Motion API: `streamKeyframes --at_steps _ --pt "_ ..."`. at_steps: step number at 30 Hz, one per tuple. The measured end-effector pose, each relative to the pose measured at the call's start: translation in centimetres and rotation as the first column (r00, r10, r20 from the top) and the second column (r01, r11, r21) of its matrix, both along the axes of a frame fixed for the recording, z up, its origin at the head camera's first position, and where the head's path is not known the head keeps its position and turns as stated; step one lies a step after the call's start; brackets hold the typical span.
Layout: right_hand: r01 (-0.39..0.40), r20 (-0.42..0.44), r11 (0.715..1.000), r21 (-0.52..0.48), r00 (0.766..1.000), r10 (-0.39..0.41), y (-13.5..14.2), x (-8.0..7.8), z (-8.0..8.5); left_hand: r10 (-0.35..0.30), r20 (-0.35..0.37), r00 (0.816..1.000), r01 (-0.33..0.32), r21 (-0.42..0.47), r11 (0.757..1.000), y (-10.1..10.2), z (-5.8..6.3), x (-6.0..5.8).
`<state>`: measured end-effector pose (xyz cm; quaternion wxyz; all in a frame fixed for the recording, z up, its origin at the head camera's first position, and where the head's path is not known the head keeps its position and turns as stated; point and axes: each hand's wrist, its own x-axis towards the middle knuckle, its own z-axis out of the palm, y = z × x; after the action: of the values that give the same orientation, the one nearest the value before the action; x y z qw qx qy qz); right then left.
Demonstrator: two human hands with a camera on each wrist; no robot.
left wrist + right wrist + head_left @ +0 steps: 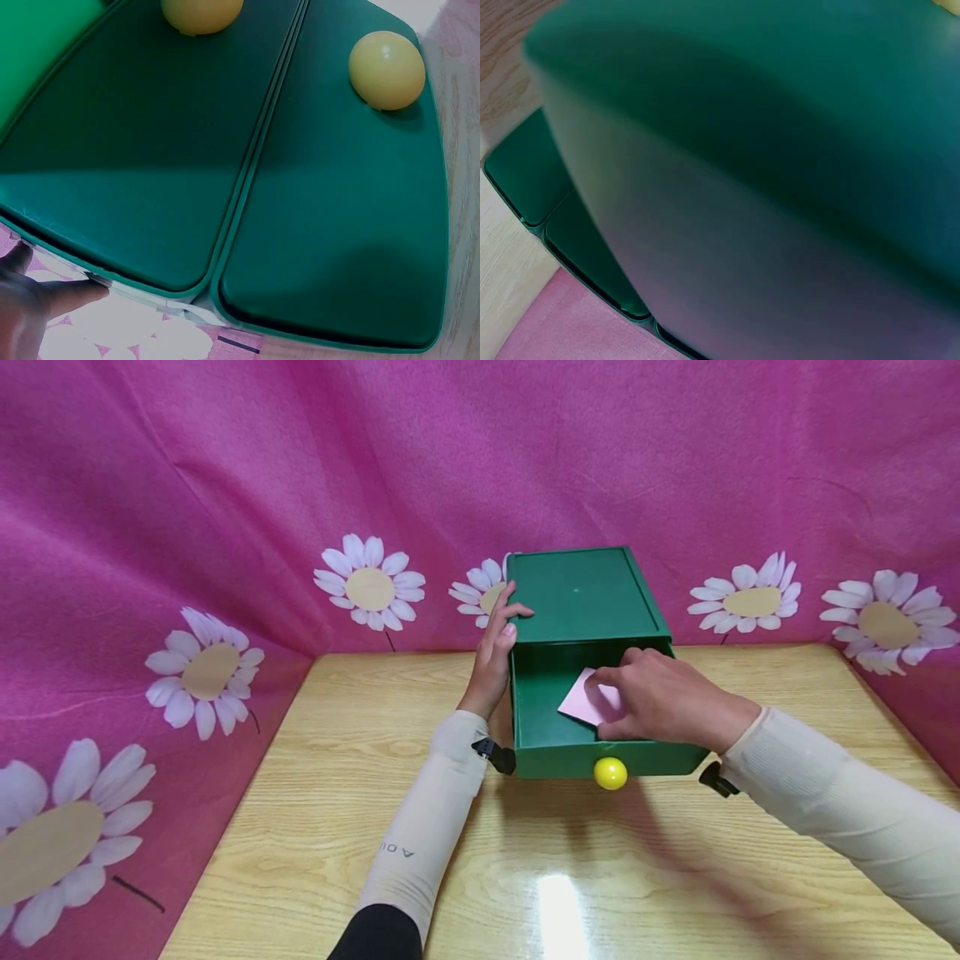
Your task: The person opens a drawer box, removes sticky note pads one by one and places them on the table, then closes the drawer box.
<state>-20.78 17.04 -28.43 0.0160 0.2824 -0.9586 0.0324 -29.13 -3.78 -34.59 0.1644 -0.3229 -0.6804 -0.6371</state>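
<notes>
A green drawer cabinet (585,593) stands on the table with its top drawer (536,710) pulled out. A round yellow knob (611,773) sits on that drawer's front. My right hand (660,697) reaches into the drawer and grips a square pink paper pad (581,703), thumb at its near edge and a bent forefinger at its far edge. My left hand (495,652) rests against the cabinet's left side, its fingertips reaching the top edge. In the left wrist view, fingers of the left hand (45,296) show beside the cabinet. The right wrist view hides the right hand.
Two closed lower drawers with yellow knobs (386,71) show in the left wrist view. The cabinet stands on a light wood table (360,760). A pink cloth with white daisies (600,460) hangs behind and beside the table.
</notes>
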Motion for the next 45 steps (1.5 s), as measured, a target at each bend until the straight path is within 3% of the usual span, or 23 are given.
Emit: streamKeyframes --at_steps 5,20,45 --pt "0.025 0.000 0.999 -0.047 1.000 -0.025 0.2 0.0 0.2 0.009 0.002 1.000 -0.009 -0.008 1.000 0.1 -0.4 -0.4" --pt "0.048 -0.085 0.992 -0.120 0.995 -0.058 0.5 0.6 0.8 0.015 0.015 1.000 -0.015 -0.008 1.000 0.1 -0.1 0.0" --pt "0.044 -0.166 0.982 -0.182 0.983 -0.075 1.9 2.6 2.5 0.002 0.021 1.000 -0.002 0.006 1.000 0.1 0.0 0.1"
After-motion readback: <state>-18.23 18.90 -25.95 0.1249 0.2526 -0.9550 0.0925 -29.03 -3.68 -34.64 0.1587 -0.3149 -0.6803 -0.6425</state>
